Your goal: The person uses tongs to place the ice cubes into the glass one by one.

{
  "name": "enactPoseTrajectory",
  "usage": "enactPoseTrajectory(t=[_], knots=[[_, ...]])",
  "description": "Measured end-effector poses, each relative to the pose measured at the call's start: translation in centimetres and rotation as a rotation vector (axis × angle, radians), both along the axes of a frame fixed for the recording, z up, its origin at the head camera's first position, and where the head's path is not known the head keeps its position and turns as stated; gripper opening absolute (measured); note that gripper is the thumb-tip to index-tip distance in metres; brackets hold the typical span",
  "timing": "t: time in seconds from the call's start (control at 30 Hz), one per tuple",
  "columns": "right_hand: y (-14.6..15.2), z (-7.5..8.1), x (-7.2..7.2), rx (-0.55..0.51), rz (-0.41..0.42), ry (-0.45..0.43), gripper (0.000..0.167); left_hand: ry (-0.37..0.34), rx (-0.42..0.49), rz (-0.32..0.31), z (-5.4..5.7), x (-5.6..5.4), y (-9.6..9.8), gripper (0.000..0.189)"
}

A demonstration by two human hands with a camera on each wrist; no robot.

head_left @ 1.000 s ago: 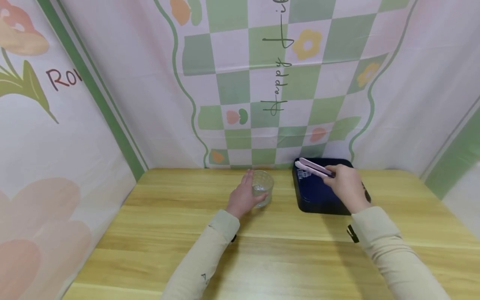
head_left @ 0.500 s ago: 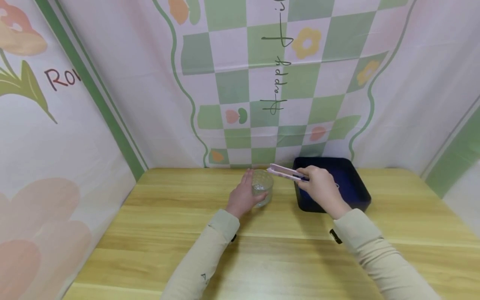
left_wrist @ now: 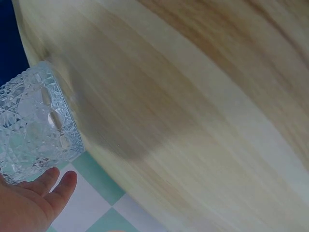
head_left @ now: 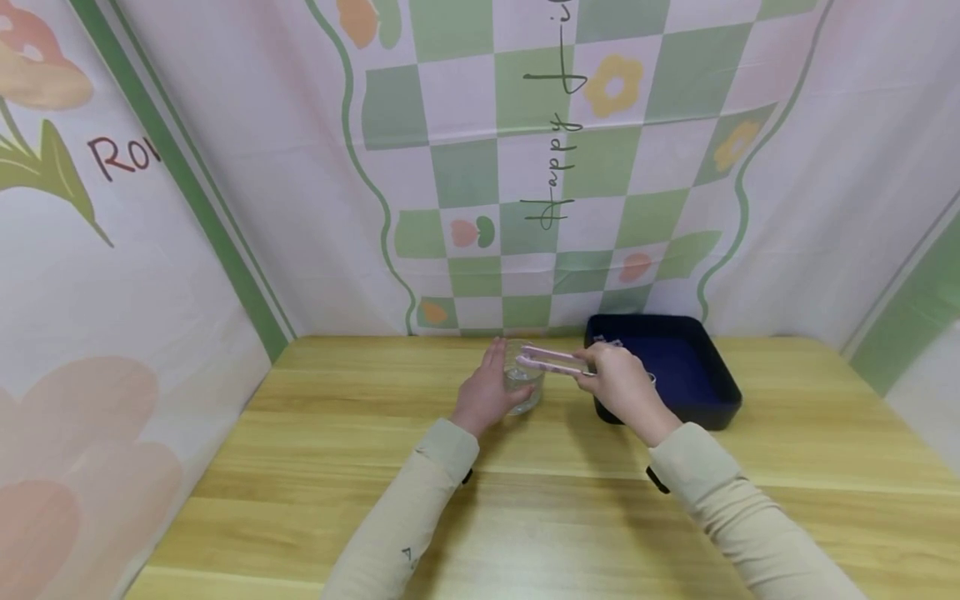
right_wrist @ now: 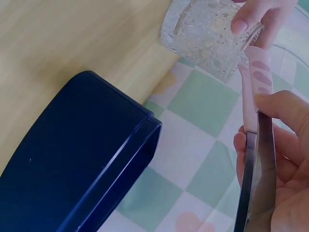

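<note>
A cut-glass tumbler (head_left: 527,405) of clear glass stands on the wooden table. My left hand (head_left: 482,393) grips its side, thumb across the front and fingers behind. In the left wrist view, fingertips show beside the patterned glass wall. My right hand (head_left: 621,385) holds a pair of tongs (right_wrist: 262,72) with pink patterned tips and metal arms, pinched between thumb and fingers. The tongs point left, their tips at the tumbler's mouth. Whether the tips hold anything, I cannot tell.
Right of the tumbler stands a dark blue rectangular box (head_left: 723,392) with an open top, partly under my right hand. Small clear pieces (head_left: 609,341) show at its back left corner. A checked fabric backdrop (head_left: 525,275) hangs behind the table (head_left: 360,467).
My right hand has carried the tongs left from above the blue box to the tumbler's mouth. My left hand stays on the tumbler.
</note>
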State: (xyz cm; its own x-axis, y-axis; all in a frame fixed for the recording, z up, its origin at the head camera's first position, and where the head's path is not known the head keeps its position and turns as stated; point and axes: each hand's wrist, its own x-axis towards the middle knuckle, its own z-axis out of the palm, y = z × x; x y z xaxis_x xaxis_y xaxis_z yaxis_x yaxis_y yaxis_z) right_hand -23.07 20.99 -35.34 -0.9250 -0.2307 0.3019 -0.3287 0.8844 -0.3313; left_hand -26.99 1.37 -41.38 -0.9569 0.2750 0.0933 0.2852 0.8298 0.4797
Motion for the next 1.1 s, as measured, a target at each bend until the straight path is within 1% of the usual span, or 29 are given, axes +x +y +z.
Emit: enactPoseTrajectory(t=[0.4,0.53,0.67,0.8,0.9,1.0,1.1], knots=[[0.0,-0.1,-0.1,0.029,-0.013,-0.016,0.031,0.006,-0.002,0.0,-0.1,0.0,0.0,0.092],[0.4,-0.2,-0.3,0.011,-0.013,0.012,0.032,0.012,-0.004,0.002,-0.2,-0.1,0.0,0.093],[1.3,0.1,-0.7,-0.023,-0.035,0.05,0.032,0.047,-0.024,0.004,-0.3,-0.2,0.0,0.092],[2.9,0.7,-1.1,-0.054,-0.093,0.077,0.036,0.072,-0.036,0.003,-0.4,-0.2,0.0,0.092],[4.5,1.1,-1.5,-0.09,-0.167,0.105,0.039,0.07,-0.037,0.002,-0.3,-0.1,0.0,0.091],[6.0,1.0,-2.0,-0.122,-0.233,0.13,0.039,0.07,-0.036,0.002,-0.3,-0.1,0.0,0.091],[7.6,0.6,-2.4,-0.135,-0.274,0.11,0.04,0.071,-0.04,0.002,-0.4,-0.1,-0.1,0.091]])
